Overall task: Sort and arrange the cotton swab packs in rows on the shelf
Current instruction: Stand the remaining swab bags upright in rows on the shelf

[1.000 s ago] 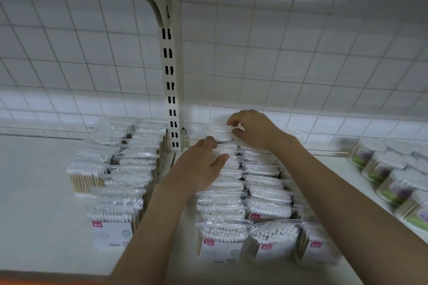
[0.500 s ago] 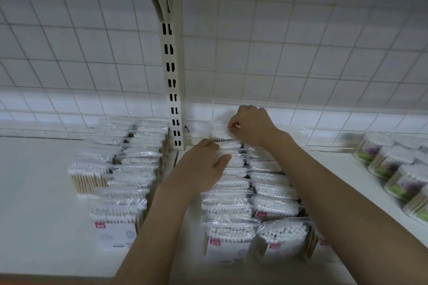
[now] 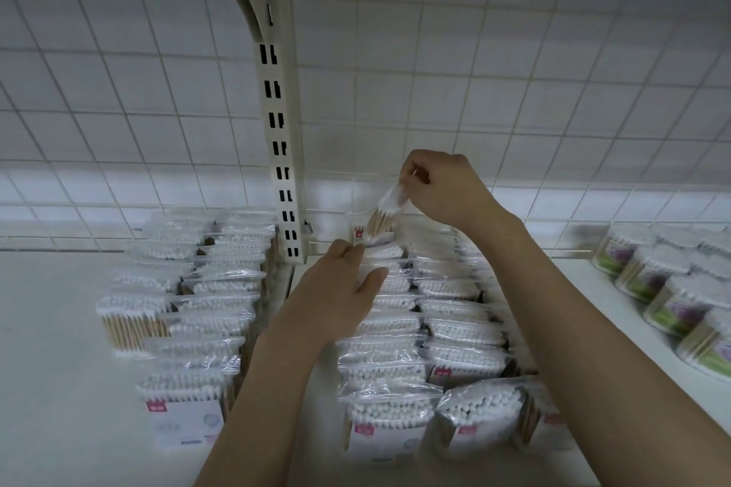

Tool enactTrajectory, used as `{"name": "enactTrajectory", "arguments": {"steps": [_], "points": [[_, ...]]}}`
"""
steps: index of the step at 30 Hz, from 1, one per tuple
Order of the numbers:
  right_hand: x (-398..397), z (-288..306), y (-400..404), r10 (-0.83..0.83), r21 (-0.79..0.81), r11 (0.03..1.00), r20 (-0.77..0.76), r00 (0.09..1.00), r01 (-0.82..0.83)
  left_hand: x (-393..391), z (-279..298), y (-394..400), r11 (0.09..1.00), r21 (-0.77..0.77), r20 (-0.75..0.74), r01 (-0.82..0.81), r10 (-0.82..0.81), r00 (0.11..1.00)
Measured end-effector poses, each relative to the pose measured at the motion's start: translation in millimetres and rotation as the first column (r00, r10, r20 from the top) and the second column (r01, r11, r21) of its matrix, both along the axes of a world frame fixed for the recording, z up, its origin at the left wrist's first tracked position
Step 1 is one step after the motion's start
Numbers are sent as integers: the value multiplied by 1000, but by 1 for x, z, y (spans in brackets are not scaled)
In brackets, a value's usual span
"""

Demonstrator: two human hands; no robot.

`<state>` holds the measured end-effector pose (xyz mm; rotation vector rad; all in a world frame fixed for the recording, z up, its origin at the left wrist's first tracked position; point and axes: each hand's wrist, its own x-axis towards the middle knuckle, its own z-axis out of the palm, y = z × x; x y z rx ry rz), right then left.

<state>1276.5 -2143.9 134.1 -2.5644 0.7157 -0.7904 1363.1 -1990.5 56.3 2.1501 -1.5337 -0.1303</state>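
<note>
From the head camera, the right hand (image 3: 443, 190) was raised at the back of the shelf (image 3: 51, 368), its fingers curled and pinching the crinkled clear top of a single cotton swab pack (image 3: 381, 215). That pack hung tilted above the rows, pale wooden sticks fanning down through the film, a small red label at its lower edge. The left hand (image 3: 336, 289) lay lower, fingers relaxed and slightly spread, resting on the glossy tops of the packs in the middle rows (image 3: 415, 324); it gripped nothing that could be seen.

Those rows ran from front to back just right of the slotted cream upright (image 3: 283, 170): flat plastic bags, each showing a band of white rounded swab tips above a white card with a red tag. A second block of similar packs, the left rows (image 3: 190, 304), stood on the far side of the upright, one of them showing bare wooden sticks at its side. At the right edge, round clear tubs (image 3: 668, 289) with green and purple labels sat well apart from the bags. Behind everything was a white wire grid (image 3: 514, 71) of square cells, smooth and matte like the shelf surface.
</note>
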Motion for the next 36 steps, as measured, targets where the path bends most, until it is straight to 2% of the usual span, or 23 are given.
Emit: {"name": "enactTrajectory", "arguments": {"steps": [3, 7, 15, 24, 29, 36], "points": [[-2, 4, -2, -41, 15, 999, 57, 998, 40, 2, 0, -4, 999, 42, 9, -13, 12, 1000], [-6, 6, -3, -9, -4, 1000, -20, 1000, 9, 7, -1, -9, 1000, 16, -15, -12, 12, 1000], [-8, 5, -10, 22, -16, 1000, -15, 1000, -22, 15, -5, -13, 1000, -10, -22, 13, -13, 1000], [12, -8, -12, 95, -183, 974, -194, 976, -131, 18, -5, -13, 999, -34, -16, 18, -19, 1000], [22, -21, -12, 190, -103, 965, -366, 911, -243, 20, -4, -12, 999, -40, -21, 5, -6, 1000], [30, -37, -11, 233, 4, 966, -446, 864, -258, 18, -3, -10, 1000, -6, -36, -11, 11, 999]]}}
